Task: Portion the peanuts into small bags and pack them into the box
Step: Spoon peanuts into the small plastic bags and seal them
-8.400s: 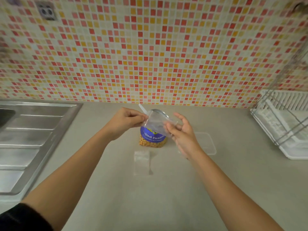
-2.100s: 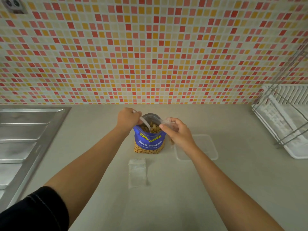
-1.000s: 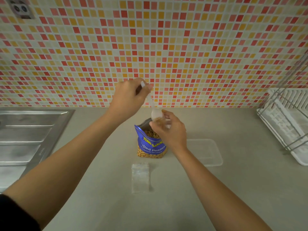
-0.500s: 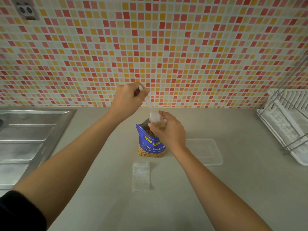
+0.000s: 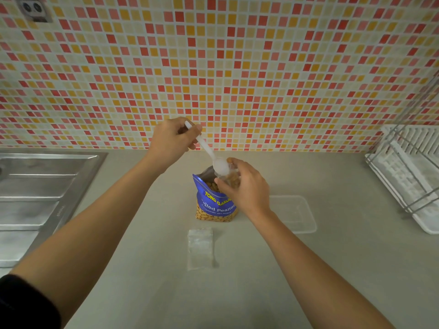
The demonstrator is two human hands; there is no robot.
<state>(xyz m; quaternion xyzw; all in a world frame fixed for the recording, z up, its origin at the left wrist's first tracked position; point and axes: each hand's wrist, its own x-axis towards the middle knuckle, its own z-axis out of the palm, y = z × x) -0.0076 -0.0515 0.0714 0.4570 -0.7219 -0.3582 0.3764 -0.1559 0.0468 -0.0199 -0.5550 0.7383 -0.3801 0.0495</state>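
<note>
Spoon [image 5: 206, 149] in left grip [image 5: 171, 138]; bag [image 5: 231, 180] in right grip [image 5: 247, 191]

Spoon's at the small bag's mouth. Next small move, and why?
Probably lift the spoon clear and dip it back into the peanut bag. The left hand has its bowl tipped at the mouth of the small bag, which the right hand pinches and which looks only partly filled.

Spoon [image 5: 206, 148]: white translucent plastic, smooth. Peanut pack [image 5: 213, 206]: glossy blue film, clear lower window. Small bag [image 5: 230, 180] and flat bags [image 5: 200, 248]: thin clear plastic. Box [image 5: 297, 217]: clear plastic. Counter [image 5: 237, 293]: matt, smooth. Sink [image 5: 35, 186]: brushed metal. Wall tiles [image 5: 213, 67]: glossy. Rack [image 5: 408, 167]: metal wire
</note>
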